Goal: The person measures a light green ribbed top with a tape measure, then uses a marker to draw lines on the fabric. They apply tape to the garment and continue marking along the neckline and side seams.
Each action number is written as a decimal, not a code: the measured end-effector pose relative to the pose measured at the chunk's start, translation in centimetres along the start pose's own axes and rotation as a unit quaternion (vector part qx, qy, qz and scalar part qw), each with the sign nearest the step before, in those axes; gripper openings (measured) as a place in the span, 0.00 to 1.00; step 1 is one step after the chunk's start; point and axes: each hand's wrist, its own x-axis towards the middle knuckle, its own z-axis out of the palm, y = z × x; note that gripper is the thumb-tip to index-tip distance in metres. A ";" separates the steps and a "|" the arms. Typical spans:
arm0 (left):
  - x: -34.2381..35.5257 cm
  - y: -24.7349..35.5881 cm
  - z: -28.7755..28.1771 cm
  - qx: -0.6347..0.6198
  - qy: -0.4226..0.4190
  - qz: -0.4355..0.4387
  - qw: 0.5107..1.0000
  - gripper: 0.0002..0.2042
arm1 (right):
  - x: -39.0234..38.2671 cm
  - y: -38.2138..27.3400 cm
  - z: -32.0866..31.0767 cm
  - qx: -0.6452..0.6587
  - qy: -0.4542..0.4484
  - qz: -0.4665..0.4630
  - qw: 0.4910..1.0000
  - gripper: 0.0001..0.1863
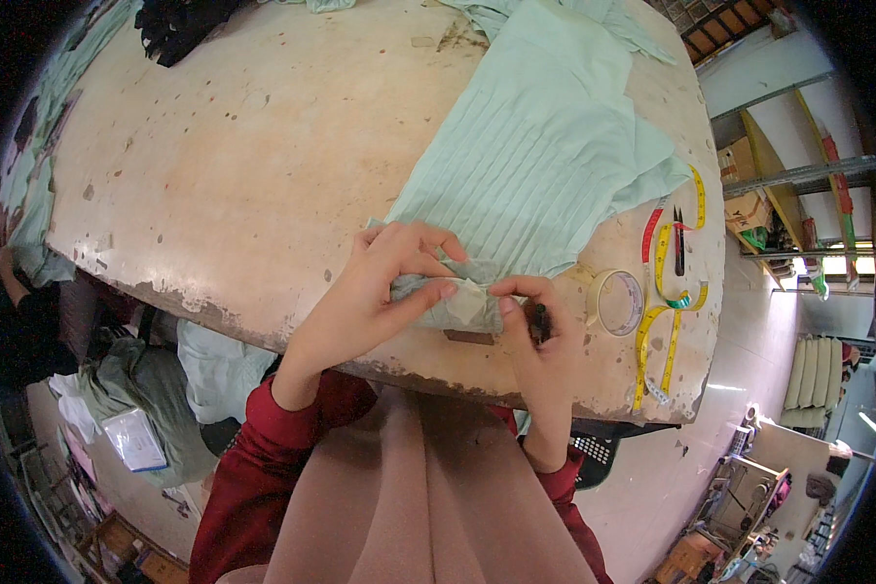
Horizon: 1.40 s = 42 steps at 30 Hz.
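Observation:
A mint-green pleated fabric piece (516, 175) lies lengthwise over the table, its near end bunched at the table's front edge. My left hand (380, 277) is closed on that end, with thumb and forefinger pinching a fold. A small pale scrap (468, 303), perhaps paper or tape, rests on the fold between my hands. From the right, my right hand (542, 336) grips the fabric's edge beside the scrap with thumb and forefinger. Within its curled fingers sits a small black object (538, 321); its kind is hard to make out.
Right of my hands are a tape roll (615, 301), a yellow tape measure (644, 343) and a slim dark tool (678, 243). Black cloth (180, 29) lies at the far left. Garments and bags (131, 409) pile up below the table's left side. Shelving (798, 175) stands at the right.

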 end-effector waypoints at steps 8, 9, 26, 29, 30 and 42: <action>0.1 -0.2 0.4 -0.046 0.009 -0.056 0.997 0.07 | -0.1 0.4 0.8 -0.180 0.060 -0.167 0.968 0.12; 0.1 -0.2 0.6 -0.089 0.025 -0.066 0.993 0.07 | -0.3 0.5 0.7 -0.194 0.051 -0.184 0.962 0.13; -0.1 -0.2 0.7 -0.169 0.081 -0.113 0.976 0.08 | -0.3 1.5 0.4 0.034 0.123 -0.112 0.985 0.15; 0.0 -0.4 0.5 -0.121 0.075 -0.072 0.987 0.08 | 0.3 1.0 0.3 0.029 0.111 -0.094 0.989 0.25; 0.0 -0.4 0.5 -0.120 0.075 -0.070 0.987 0.09 | 0.4 0.7 0.2 0.003 0.095 -0.080 0.992 0.29; 0.1 -0.7 -0.3 -0.231 0.002 -0.138 0.963 0.16 | 2.0 1.2 0.9 -0.025 0.058 -0.086 0.994 0.32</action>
